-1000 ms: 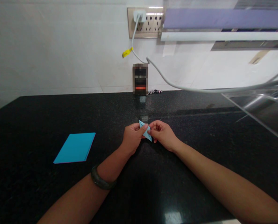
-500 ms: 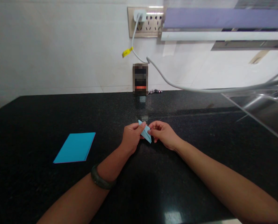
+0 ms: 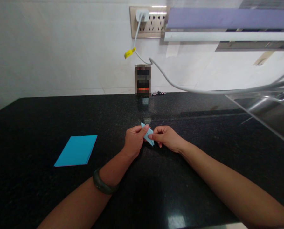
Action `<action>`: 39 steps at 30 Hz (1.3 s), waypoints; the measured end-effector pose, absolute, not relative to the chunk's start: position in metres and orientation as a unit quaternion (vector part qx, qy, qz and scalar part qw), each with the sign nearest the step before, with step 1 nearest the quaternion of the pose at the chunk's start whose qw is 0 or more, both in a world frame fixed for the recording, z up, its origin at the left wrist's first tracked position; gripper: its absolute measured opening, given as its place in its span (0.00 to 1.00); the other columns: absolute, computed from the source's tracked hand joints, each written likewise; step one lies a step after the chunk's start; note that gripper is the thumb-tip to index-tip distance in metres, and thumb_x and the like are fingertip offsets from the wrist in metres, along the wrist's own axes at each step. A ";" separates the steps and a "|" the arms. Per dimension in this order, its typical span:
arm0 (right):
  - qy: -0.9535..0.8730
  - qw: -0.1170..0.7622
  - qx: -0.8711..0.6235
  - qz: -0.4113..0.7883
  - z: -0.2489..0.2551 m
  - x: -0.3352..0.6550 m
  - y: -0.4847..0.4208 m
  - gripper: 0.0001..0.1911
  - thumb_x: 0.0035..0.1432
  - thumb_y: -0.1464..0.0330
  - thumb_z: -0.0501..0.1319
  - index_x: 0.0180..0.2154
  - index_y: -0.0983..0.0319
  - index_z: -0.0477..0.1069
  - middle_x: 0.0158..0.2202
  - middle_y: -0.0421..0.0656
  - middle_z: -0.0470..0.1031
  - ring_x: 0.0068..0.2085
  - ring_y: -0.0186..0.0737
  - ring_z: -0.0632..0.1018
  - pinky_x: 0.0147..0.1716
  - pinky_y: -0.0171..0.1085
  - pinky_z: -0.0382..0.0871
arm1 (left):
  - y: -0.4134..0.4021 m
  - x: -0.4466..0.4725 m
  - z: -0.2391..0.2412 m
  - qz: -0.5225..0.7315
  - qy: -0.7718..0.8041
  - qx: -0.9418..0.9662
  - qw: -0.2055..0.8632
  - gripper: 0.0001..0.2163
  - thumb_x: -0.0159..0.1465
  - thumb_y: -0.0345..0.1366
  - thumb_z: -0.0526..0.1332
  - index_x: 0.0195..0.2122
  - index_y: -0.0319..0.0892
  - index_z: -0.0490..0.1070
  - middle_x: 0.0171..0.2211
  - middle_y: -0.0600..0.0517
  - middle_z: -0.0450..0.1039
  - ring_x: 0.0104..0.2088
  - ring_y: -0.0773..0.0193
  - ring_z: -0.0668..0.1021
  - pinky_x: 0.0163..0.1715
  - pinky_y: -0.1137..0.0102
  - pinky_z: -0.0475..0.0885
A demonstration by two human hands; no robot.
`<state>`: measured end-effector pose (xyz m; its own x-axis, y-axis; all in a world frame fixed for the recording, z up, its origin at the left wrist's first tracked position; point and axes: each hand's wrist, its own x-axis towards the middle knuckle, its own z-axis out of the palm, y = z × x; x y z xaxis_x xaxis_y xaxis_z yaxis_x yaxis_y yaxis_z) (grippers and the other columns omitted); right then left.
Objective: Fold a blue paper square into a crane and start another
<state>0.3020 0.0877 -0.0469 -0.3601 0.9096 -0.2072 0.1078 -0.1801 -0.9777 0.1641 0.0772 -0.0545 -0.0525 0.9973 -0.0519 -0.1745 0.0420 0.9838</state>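
Both hands meet over the middle of a black stone counter (image 3: 37, 121). My left hand (image 3: 133, 141) pinches the left side of a small folded light-blue paper piece (image 3: 147, 134), thumb on top. My right hand (image 3: 166, 138) pinches its right side with thumb and forefinger, the other fingers curled. The paper is a narrow pointed shape, one tip up and away, the other down toward me. A dark bangle (image 3: 103, 185) is on my left wrist.
A stack of blue paper sheets (image 3: 76, 150) lies on the counter to the left. A small dark device (image 3: 143, 80) leans on the white wall, under a socket strip (image 3: 148, 23) with a white cable (image 3: 180, 86). A clear plastic panel (image 3: 263, 105) is at right.
My right thumb and forefinger have slid a little left onto the folded paper, and the paper has tipped slightly. The arms have stayed where they were.
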 end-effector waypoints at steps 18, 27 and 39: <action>-0.571 0.273 -0.473 0.613 -0.039 0.305 0.085 0.11 0.38 0.72 0.66 0.19 0.64 0.62 0.15 0.32 0.63 0.15 0.22 0.61 0.11 0.25 0.53 | 0.081 0.166 -0.056 0.603 0.485 0.334 0.538 0.14 0.48 0.45 0.66 0.25 0.37 0.74 0.20 0.54 0.70 0.20 0.70 0.70 0.19 0.75 0.64; -0.607 0.248 -0.404 0.638 -0.039 0.307 0.086 0.10 0.44 0.66 0.65 0.25 0.64 0.65 0.18 0.31 0.61 0.17 0.23 0.61 0.12 0.25 0.55 | 0.083 0.164 -0.055 0.614 0.507 0.333 0.505 0.16 0.50 0.48 0.64 0.27 0.37 0.74 0.21 0.54 0.70 0.20 0.70 0.70 0.17 0.76 0.64; -0.550 0.383 -0.420 0.612 -0.049 0.305 0.088 0.12 0.47 0.63 0.62 0.23 0.63 0.63 0.15 0.31 0.59 0.15 0.25 0.59 0.12 0.27 0.56 | 0.080 0.164 -0.053 0.573 0.467 0.391 0.548 0.12 0.51 0.41 0.65 0.25 0.36 0.70 0.16 0.56 0.67 0.15 0.74 0.67 0.13 0.78 0.59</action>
<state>0.3046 0.0882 -0.0486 -0.3539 0.9307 -0.0922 -0.0081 -0.1017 -0.9948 0.1638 0.0801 -0.0530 -0.0928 0.9936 -0.0642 -0.2625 0.0378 0.9642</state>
